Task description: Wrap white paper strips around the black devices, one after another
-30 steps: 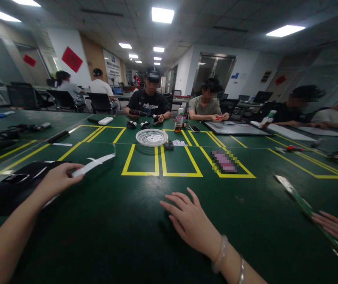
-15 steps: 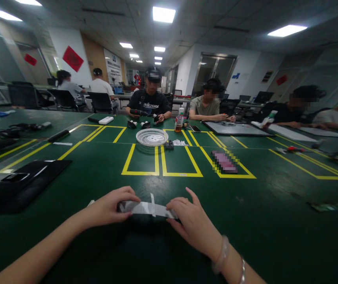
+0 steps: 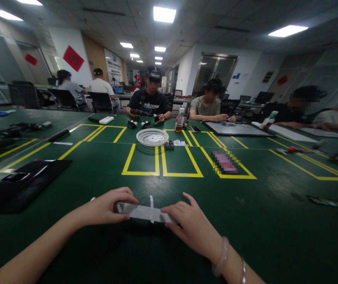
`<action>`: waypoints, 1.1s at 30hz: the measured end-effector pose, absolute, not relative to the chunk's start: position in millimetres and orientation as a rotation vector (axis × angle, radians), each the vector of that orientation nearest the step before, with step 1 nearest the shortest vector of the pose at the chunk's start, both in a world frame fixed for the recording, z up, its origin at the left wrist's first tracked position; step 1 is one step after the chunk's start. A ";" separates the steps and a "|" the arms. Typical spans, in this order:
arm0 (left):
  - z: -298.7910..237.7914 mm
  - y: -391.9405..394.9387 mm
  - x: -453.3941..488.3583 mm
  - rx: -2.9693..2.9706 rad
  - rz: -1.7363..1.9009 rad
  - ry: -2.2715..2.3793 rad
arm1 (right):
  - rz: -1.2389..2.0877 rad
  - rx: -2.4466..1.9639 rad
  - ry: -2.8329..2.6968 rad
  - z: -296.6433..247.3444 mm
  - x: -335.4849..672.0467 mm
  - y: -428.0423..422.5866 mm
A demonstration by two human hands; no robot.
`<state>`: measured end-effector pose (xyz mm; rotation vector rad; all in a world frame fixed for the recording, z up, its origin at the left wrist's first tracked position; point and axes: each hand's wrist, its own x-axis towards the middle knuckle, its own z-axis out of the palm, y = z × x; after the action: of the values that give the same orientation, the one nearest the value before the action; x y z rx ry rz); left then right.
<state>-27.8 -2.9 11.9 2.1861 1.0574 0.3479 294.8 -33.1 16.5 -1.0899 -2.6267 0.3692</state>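
Note:
A long, flat light-grey strip-like bundle (image 3: 139,212) is held level just in front of me, low in the head view. A narrow white band (image 3: 151,209) crosses its middle and sticks up past its far edge. My left hand (image 3: 118,206) is closed on the left end, thumb on the near side and fingers over the far side. At the right end, my right hand (image 3: 186,219) grips it between thumb and fingers, with one finger raised. Both ends are partly covered by my fingers. I cannot make out what the bundle is.
Beyond my hands stands a white round basket (image 3: 152,137), with a bottle (image 3: 179,121) behind it. A pink phone-like object (image 3: 225,162) is at right, a black flat panel (image 3: 24,185) at left. Yellow tape marks the green table (image 3: 246,221). Several people sit across it.
My right hand has shifted slightly left along the bundle, closer to the white band. My left hand has moved a little left. Another person's hand at the far right edge has left the view.

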 end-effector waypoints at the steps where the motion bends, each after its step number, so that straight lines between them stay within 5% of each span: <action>1: 9.9 1.4 -34.8 2.222 0.356 1.112 | 0.357 -1.086 -2.637 17.0 294.5 -33.1; 11: -5.1 33.4 -201.4 1.774 0.187 2.618 | 0.263 -1.021 -2.675 14.0 294.6 -34.2; 21: -37.8 24.3 -290.3 1.515 0.464 2.761 | 0.221 -0.993 -2.685 14.6 294.4 -35.2; 29: -10.4 17.0 -264.1 1.292 0.057 2.757 | 0.168 -0.983 -2.712 13.6 292.7 -35.2; 33: -10.9 13.8 -262.8 1.380 0.168 2.744 | 0.125 -0.972 -2.712 15.4 292.0 -36.1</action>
<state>-262.8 13.8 -10.9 1.3802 2.7441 0.1682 292.0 -36.1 15.4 -0.9721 -2.7122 0.1252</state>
